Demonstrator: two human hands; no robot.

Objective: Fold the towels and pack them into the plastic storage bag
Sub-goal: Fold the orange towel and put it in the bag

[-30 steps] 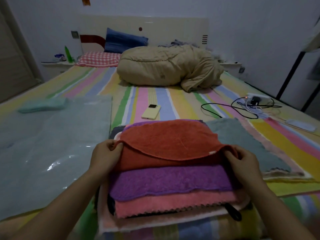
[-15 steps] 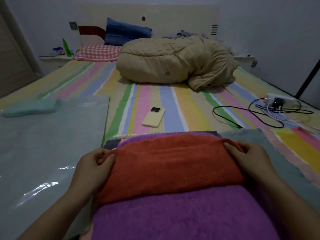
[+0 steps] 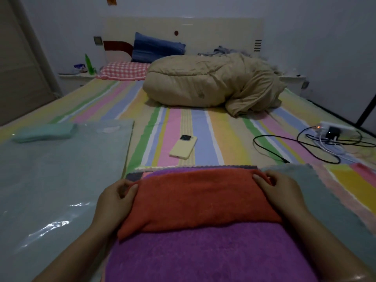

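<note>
hands are placed at the two ends of a folded orange towel [image 3: 200, 198], which lies on top of a purple towel [image 3: 205, 253] near the bottom of the view. left hand [image 3: 116, 198] is curled over the towel's left end, thumb and fingers pinching the edge. right hand [image 3: 279, 192] is closed on the far right corner, fingertips pressed into the fabric. edges of more towels, pink and dark, are seen sticking out at the far side of the pile; how many cannot be told. a grey-green towel [image 3: 317, 192] is spread flat just right of the pile, partly under the right forearm. the pile is laid on a striped bed sheet [image 3: 201, 127] in pink, blue, yellow and green.

the clear plastic storage bag [image 3: 61, 169] is laid flat on the bed left of the pile, its right edge just beside the towels. a folded teal towel [image 3: 45, 131] is seen at the bag's far end; whether it is inside or on top cannot be told. a yellow phone [image 3: 183, 148] is lying face down beyond the pile. a power strip [image 3: 333, 130] with black and white cables is on the right side of the bed. a bundled beige quilt [image 3: 211, 84] is at the head end, with a checked pillow [image 3: 124, 70] and a blue pillow [image 3: 156, 47] behind it. a green bottle [image 3: 89, 64] is standing on the bedside table at the left.
</note>
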